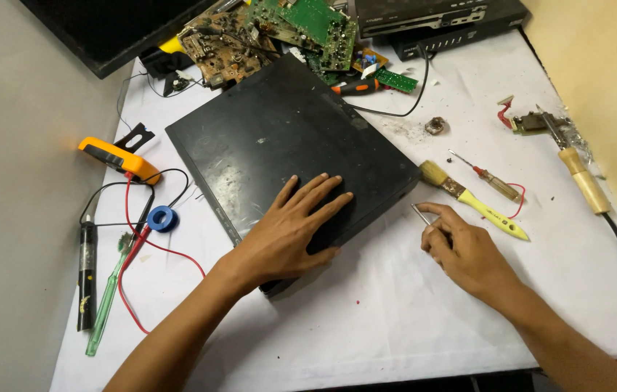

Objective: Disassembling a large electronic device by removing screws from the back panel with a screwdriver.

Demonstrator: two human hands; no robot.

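A flat black device case point(272, 138) lies at an angle on the white table point(395, 312). My left hand point(290, 229) rests palm down on its near corner, fingers spread. To the right of the case my right hand point(461, 247) is closed around a thin metal screwdriver point(420, 214), whose tip points toward the case's right edge. A yellow-handled brush point(472, 199) lies just beyond my right hand.
Green circuit boards point(301, 25) and black boxes point(432, 18) crowd the back. A small screwdriver point(490, 180) and soldering iron point(577, 170) lie at right. An orange multimeter point(119, 156), red leads, blue tape roll point(161, 218) and green screwdriver point(108, 294) lie at left.
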